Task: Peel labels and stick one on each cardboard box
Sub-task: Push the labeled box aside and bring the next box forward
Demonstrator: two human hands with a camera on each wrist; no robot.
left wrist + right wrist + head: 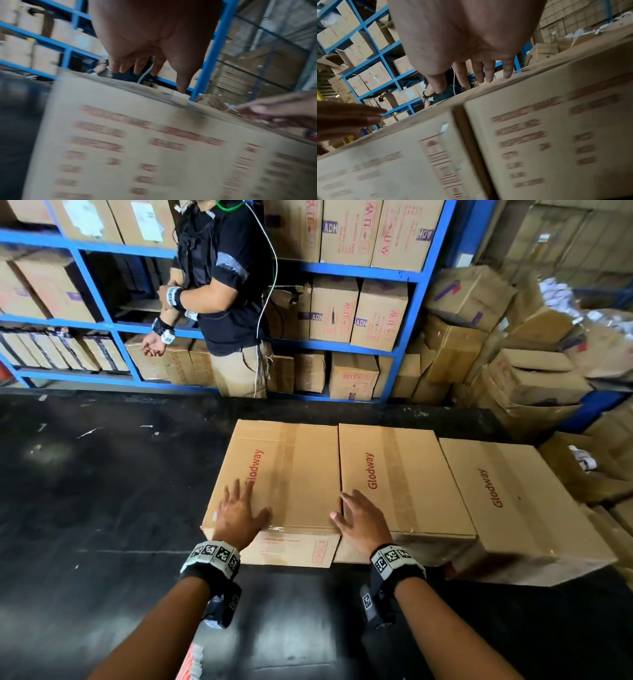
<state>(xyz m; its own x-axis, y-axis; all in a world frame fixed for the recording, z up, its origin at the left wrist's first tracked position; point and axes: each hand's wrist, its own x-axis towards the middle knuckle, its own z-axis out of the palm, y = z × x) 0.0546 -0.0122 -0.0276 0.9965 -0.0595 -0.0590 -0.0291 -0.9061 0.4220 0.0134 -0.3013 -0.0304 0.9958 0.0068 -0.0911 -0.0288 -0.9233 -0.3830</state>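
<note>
Both hands point(239, 517) point(359, 520) flat, fingers spread, gripping nothing, atop smooth rectangular cardboard boxes point(301, 470).

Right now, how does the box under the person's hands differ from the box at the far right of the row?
The left box has the left hand flat on its top and the right hand at its right edge; the right box is untouched. The left box sits squarely against the middle box; the right box lies skewed and nearer the table's front edge. Both are plain brown, taped, printed "Glodway", with no fresh label visible.
</note>
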